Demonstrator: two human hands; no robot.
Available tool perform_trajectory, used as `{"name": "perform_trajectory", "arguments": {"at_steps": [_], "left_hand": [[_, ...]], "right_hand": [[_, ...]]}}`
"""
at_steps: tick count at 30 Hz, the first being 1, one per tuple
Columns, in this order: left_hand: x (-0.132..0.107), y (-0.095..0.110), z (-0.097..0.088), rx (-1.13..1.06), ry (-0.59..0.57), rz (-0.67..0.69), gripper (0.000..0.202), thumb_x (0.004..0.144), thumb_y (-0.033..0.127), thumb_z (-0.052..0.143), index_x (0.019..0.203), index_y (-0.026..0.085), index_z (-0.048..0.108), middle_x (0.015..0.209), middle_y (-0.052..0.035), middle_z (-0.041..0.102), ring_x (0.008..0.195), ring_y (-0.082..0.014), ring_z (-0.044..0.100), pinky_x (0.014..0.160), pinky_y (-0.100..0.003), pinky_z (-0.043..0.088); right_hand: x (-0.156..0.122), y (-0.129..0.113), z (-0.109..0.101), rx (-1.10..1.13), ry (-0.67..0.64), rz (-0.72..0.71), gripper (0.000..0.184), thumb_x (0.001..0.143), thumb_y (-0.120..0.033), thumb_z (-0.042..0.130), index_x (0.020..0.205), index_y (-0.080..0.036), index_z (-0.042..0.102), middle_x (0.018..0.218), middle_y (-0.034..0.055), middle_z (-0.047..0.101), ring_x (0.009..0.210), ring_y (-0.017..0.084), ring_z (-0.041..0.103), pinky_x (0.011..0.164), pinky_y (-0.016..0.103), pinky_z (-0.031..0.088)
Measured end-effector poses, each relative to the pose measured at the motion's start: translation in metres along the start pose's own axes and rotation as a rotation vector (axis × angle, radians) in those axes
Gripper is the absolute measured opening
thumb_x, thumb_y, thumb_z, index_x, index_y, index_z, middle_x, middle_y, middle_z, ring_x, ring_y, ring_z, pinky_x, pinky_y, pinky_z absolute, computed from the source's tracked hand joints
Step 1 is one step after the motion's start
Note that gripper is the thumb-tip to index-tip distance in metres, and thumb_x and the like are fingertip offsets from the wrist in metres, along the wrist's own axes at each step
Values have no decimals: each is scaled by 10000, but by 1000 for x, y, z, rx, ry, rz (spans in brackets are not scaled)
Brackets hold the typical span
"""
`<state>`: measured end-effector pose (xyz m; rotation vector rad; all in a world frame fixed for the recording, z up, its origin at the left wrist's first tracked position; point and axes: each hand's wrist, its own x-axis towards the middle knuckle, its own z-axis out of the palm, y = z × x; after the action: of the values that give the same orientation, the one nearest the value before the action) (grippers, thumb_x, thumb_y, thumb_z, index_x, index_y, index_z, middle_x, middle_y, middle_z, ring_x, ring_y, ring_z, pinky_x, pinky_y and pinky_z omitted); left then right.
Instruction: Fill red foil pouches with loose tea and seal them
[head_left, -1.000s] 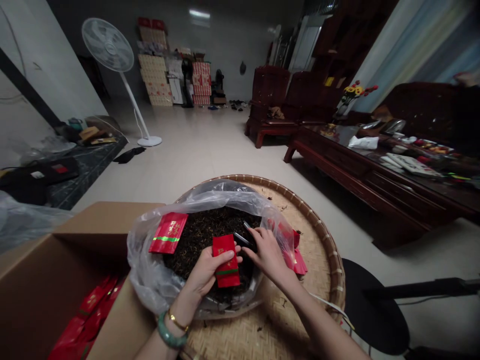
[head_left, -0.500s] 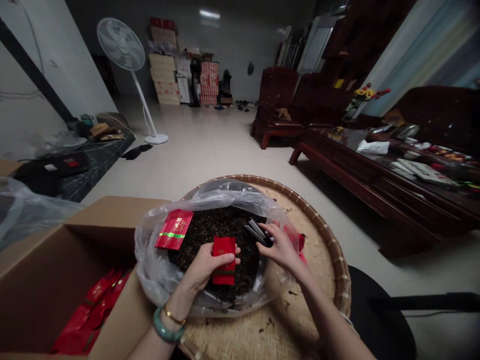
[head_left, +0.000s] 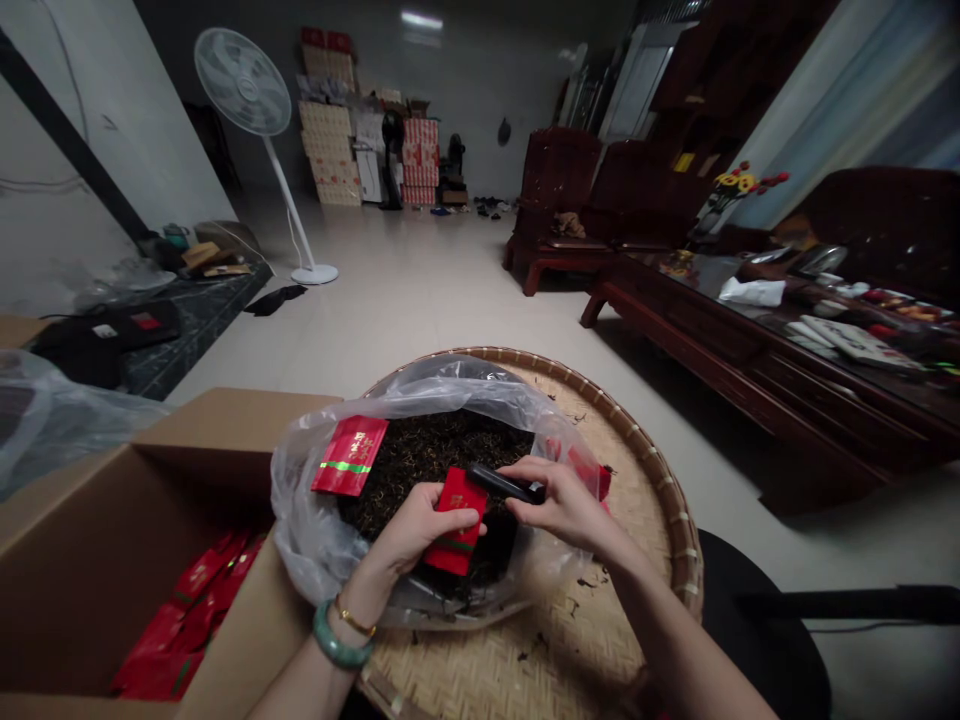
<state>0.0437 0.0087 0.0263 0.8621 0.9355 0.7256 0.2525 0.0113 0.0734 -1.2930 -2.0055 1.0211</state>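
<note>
My left hand [head_left: 427,525] pinches a small red packet [head_left: 455,525] with a green band, thumb across its front. In my right hand [head_left: 551,495] is a black stapler [head_left: 502,484], its front end at the packet's upper right corner; whether its jaws close over the edge I cannot make out. Both hands are above a clear plastic bag [head_left: 307,540] full of dark, twisted tea leaves [head_left: 420,445]. Another red packet [head_left: 349,456] lies flat on the leaves at the bag's left side. The bag rests on a round woven bamboo tray [head_left: 555,660].
A cardboard box [head_left: 225,415] with several red packets [head_left: 191,620] inside stands left of the tray. More red packaging [head_left: 596,475] lies at the tray's right. Beyond are a white standing fan [head_left: 244,85], a dark wooden table [head_left: 720,350] and stacked cartons [head_left: 330,150].
My right hand has turned the stapler and brought it left to the packet's top corner. The packet in my left hand has tilted slightly to the right.
</note>
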Motion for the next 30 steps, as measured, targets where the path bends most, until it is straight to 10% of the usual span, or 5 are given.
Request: {"name": "perform_trajectory", "arguments": {"at_steps": [9, 17, 27, 30], "left_hand": [[3, -2, -3, -5, 0, 16, 448, 535, 331, 844, 860, 67, 685, 736, -94, 734, 656, -184, 690, 615, -241, 511], [3, -2, 4, 78, -21, -14, 419, 528, 337, 838, 816, 70, 690, 697, -83, 734, 598, -165, 663, 589, -242, 501], [4, 2, 2, 52, -9, -33, 405, 507, 342, 849, 764, 77, 684, 653, -81, 726, 577, -158, 662, 576, -235, 495], [5, 2, 2, 42, 0, -25, 396, 512, 340, 847, 766, 85, 681, 649, -77, 725, 574, -162, 662, 581, -244, 496]], "right_hand": [[-1, 9, -10, 106, 11, 119, 453, 672, -228, 661, 1123, -194, 654, 1120, 66, 680, 997, 245, 620, 884, 372, 470], [12, -2, 5, 43, -50, 23, 318, 697, -183, 639, 1006, -195, 715, 930, 41, 715, 858, 212, 635, 750, 299, 474], [15, 5, -9, 272, -26, 237, 413, 706, -280, 619, 1097, -154, 660, 979, 43, 717, 762, 186, 647, 623, 273, 498], [15, 6, -7, 214, -15, 194, 424, 682, -247, 657, 1097, -159, 664, 1055, 54, 707, 903, 221, 645, 783, 320, 501]]}}
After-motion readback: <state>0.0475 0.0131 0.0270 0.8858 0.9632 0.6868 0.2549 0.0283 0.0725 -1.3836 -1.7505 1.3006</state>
